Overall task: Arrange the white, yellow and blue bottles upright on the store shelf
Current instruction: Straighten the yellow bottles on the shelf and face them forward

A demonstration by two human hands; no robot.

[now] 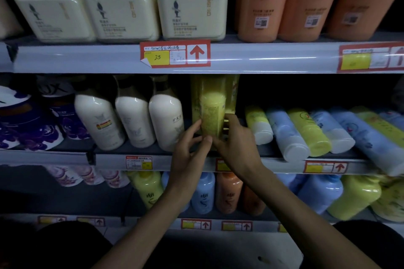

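A yellow bottle (213,111) stands upright on the middle shelf (131,160), with another yellow bottle (234,91) right behind it. My left hand (190,148) touches its lower left side and my right hand (237,137) wraps its lower right side. Left of it three white bottles (133,120) stand upright. To the right, several yellow and blue bottles (310,133) lie on their sides, caps toward the shelf's front edge.
Cream jars (192,6) and orange bottles (306,0) fill the top shelf. Purple-patterned packs (26,129) sit at the middle shelf's left. The lower shelf holds yellow, blue and orange bottles (227,192). Price tags (175,53) line the shelf rails.
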